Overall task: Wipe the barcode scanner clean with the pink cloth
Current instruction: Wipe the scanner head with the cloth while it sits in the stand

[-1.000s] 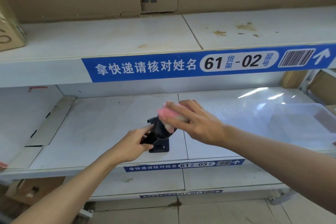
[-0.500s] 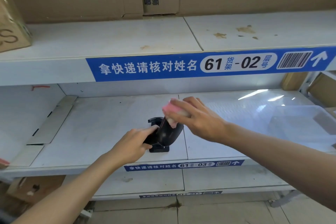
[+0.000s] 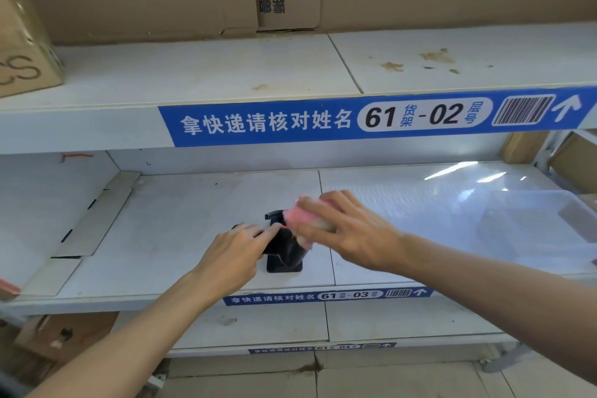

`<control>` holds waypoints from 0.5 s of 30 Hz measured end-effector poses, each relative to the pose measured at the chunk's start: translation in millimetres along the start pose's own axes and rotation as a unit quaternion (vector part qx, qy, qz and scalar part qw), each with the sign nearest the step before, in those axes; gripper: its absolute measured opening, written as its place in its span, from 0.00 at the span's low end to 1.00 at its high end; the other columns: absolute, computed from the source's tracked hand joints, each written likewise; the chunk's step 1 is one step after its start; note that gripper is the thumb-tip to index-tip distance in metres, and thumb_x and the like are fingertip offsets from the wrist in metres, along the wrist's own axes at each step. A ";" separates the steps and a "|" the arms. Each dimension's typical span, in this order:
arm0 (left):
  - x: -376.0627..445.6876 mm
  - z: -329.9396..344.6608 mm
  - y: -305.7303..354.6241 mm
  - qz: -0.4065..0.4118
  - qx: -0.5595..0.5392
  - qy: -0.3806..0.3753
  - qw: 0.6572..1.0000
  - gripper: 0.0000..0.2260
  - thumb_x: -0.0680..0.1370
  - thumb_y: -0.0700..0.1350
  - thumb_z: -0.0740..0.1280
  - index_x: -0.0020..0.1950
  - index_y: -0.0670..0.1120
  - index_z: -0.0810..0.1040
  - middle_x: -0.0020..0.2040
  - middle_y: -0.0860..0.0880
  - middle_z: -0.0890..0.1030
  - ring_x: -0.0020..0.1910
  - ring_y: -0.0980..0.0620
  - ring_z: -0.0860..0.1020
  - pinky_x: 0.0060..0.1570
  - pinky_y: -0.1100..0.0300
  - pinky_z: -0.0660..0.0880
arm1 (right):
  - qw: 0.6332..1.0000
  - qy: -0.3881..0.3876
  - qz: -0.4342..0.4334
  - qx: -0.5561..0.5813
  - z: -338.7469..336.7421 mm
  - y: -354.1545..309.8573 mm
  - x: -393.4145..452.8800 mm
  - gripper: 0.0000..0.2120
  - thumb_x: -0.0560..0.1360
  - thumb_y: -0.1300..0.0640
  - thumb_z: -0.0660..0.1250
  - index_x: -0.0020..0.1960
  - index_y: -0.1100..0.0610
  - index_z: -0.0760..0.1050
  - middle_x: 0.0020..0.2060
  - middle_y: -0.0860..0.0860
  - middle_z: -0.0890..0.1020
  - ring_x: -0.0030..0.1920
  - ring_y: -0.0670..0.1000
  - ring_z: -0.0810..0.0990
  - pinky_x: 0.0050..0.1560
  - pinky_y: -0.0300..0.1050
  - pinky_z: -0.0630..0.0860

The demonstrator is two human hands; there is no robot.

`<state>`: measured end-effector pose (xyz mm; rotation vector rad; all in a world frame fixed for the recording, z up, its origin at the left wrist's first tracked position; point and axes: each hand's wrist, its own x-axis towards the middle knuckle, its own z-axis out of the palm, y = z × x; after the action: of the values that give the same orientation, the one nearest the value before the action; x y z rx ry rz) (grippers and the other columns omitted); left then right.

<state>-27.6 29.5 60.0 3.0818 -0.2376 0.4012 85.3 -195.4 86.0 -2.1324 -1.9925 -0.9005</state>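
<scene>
Right-hand (image 3: 352, 233) grip: pink cloth (image 3: 298, 216) on scanner (image 3: 287, 249)

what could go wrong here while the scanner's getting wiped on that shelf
The barcode scanner sits on a small stand near the shelf front edge; a hard push from the right hand with the pink cloth could tip it off. The left hand covers part of the body, so that patch may stay dirty.

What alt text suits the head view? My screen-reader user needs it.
A person's right hand presses a pink cloth on a black barcode scanner, steadied by the left hand, on a white shelf labelled 61-03.
</scene>
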 end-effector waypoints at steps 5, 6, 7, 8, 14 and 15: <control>3.3 -12.6 6.0 0.019 0.104 0.032 0.994 0.32 0.59 0.29 0.74 0.63 0.44 0.77 0.43 0.47 0.83 0.40 0.43 0.80 0.25 0.57 0.69 | 0.999 -0.026 -0.027 -0.025 1.8 -6.7 -2.0 0.19 0.84 0.62 0.48 0.66 0.57 0.74 0.62 0.62 0.76 0.51 0.62 0.75 0.53 0.57 0.74; 3.3 -14.5 6.4 0.022 0.133 0.038 0.990 0.33 0.56 0.28 0.74 0.60 0.43 0.79 0.40 0.46 0.83 0.38 0.43 0.80 0.24 0.56 0.71 | 0.999 -0.041 -0.003 -0.036 0.3 -2.1 -1.4 0.21 0.81 0.64 0.48 0.66 0.56 0.74 0.62 0.62 0.76 0.51 0.63 0.75 0.52 0.59 0.74; 2.9 -15.8 6.8 0.025 0.157 0.043 0.986 0.33 0.54 0.28 0.73 0.58 0.43 0.81 0.38 0.46 0.82 0.37 0.43 0.80 0.25 0.56 0.73 | 0.998 -0.047 0.026 -0.044 -1.2 2.0 -0.7 0.21 0.77 0.67 0.53 0.65 0.56 0.75 0.62 0.63 0.75 0.51 0.63 0.76 0.52 0.60 0.75; 2.3 -16.1 7.2 0.028 0.175 0.046 0.983 0.33 0.53 0.28 0.73 0.57 0.42 0.81 0.37 0.45 0.82 0.36 0.44 0.80 0.27 0.56 0.75 | 0.997 -0.043 0.053 -0.044 -2.1 4.9 0.1 0.22 0.73 0.68 0.57 0.64 0.57 0.75 0.62 0.63 0.75 0.50 0.64 0.76 0.51 0.61 0.75; 0.3 -14.8 8.0 0.040 0.214 0.028 0.976 0.31 0.57 0.27 0.71 0.61 0.39 0.79 0.39 0.42 0.81 0.39 0.41 0.80 0.42 0.51 0.79 | 0.997 0.048 -0.046 -0.036 7.0 -14.3 -0.4 0.13 0.84 0.61 0.55 0.67 0.59 0.71 0.61 0.63 0.77 0.50 0.63 0.75 0.52 0.58 0.73; 1.1 -15.4 8.6 0.043 0.222 0.027 0.974 0.31 0.58 0.27 0.71 0.62 0.39 0.78 0.39 0.42 0.81 0.39 0.40 0.80 0.44 0.50 0.79 | 0.996 0.037 -0.067 -0.047 9.4 -16.7 -2.5 0.14 0.83 0.62 0.56 0.67 0.59 0.71 0.61 0.61 0.77 0.51 0.63 0.76 0.53 0.59 0.73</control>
<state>-31.8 21.5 75.2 3.4980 -0.3200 0.6203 73.1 -190.9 71.7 -1.9973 -2.1182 -1.0972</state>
